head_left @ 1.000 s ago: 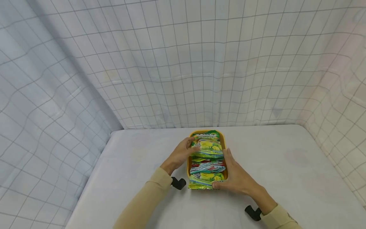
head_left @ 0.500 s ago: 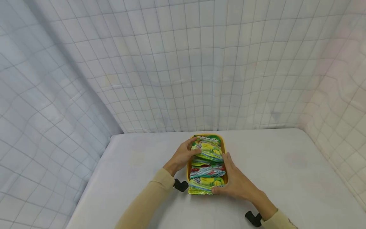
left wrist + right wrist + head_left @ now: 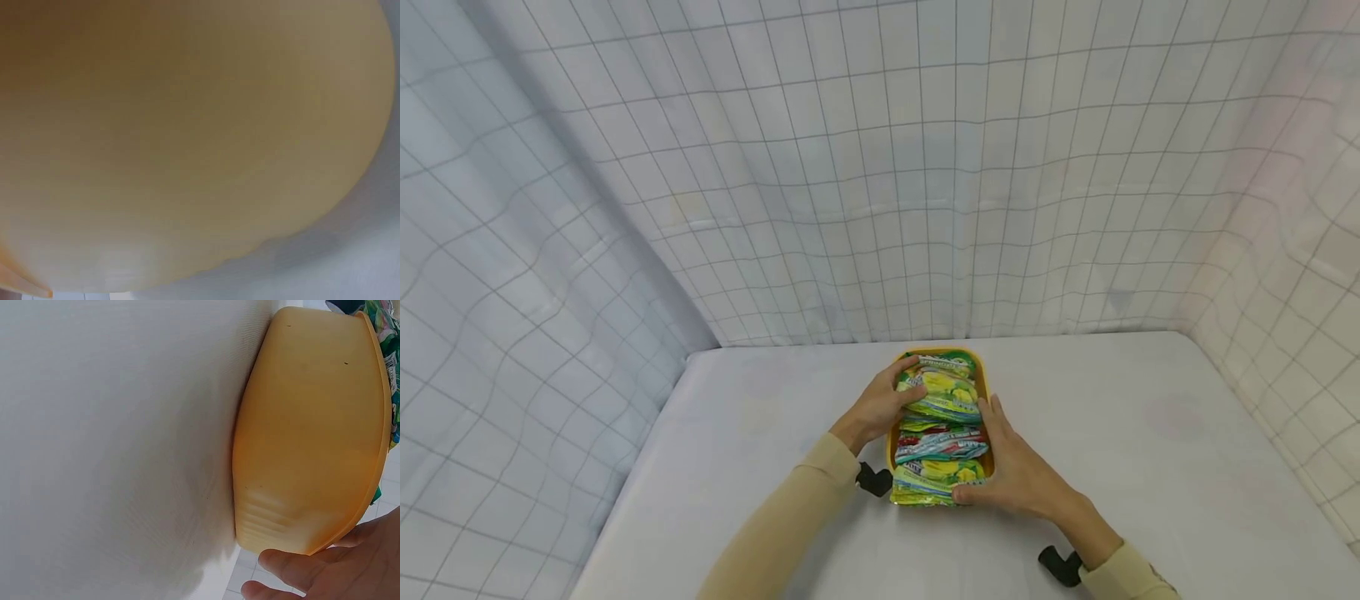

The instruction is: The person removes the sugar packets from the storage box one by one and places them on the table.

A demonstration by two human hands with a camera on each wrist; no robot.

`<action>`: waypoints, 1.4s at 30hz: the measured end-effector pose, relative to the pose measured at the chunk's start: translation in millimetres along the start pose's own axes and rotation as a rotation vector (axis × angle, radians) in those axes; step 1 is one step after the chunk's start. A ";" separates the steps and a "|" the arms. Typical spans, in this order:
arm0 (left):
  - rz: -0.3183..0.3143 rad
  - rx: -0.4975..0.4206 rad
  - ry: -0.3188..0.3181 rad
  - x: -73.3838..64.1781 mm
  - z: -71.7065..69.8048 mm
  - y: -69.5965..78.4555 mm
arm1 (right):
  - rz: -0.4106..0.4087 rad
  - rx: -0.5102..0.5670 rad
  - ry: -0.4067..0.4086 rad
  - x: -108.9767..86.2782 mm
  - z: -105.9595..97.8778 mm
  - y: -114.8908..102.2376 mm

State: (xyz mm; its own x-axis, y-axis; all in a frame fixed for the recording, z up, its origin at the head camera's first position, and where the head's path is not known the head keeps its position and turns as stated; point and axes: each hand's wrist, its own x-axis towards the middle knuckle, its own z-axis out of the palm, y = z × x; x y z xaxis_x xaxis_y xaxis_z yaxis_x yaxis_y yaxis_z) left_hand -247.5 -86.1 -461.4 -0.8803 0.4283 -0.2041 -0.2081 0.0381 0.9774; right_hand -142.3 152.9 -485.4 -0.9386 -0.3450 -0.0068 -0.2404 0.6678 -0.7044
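A yellow plastic tub (image 3: 982, 375) full of shiny snack-like packets sits on the white table in the head view. My left hand (image 3: 877, 403) reaches over the tub's left side, thumb across a green-and-yellow packet (image 3: 943, 394) and fingers curled at its far left corner. My right hand (image 3: 1026, 471) spans the near right corner, its straight fingers along the right side and its thumb by the lower green-and-yellow packet (image 3: 928, 483). Between lies a red-and-blue packet (image 3: 940, 443). In the right wrist view the fingertips (image 3: 275, 559) are right at the tub's wall (image 3: 312, 437).
White table (image 3: 1112, 417) extends on both sides of the tub. White grid-patterned curtains (image 3: 865, 208) enclose it at the back and sides. Black wrist mounts (image 3: 874, 480) stick out near both cuffs. The left wrist view is mostly filled by a blurred tan surface (image 3: 187, 156).
Both hands keep nearly the same places on the tub and packets. The upper green-and-yellow packet shifts and tilts slightly under my left hand. The head view itself moves a little.
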 end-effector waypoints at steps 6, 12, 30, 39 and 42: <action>0.043 -0.055 0.004 -6.1 -2.4 -2.8 | 0.003 0.007 0.007 0.3 0.1 -0.6; 0.116 -0.146 -0.013 -14.8 -5.0 -1.1 | -0.002 0.033 0.016 -0.3 -0.5 -0.5; 0.270 -0.351 0.053 -34.7 -24.0 -1.7 | 0.032 0.015 0.003 0.3 0.3 -1.9; 0.311 -0.395 0.076 -49.5 -39.8 2.6 | 0.040 0.030 0.002 -0.4 -0.2 -3.6; 0.317 -0.412 0.095 -53.4 -45.2 1.9 | 0.047 0.030 0.003 -0.9 -0.1 -3.4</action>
State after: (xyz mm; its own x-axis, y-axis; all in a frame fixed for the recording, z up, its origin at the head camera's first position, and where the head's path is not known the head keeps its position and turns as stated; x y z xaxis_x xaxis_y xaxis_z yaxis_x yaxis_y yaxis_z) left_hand -220.1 -149.7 -451.2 -0.9581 0.2764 0.0754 -0.0586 -0.4466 0.8928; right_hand -140.6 151.0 -483.0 -0.9494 -0.3118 -0.0381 -0.1886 0.6628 -0.7246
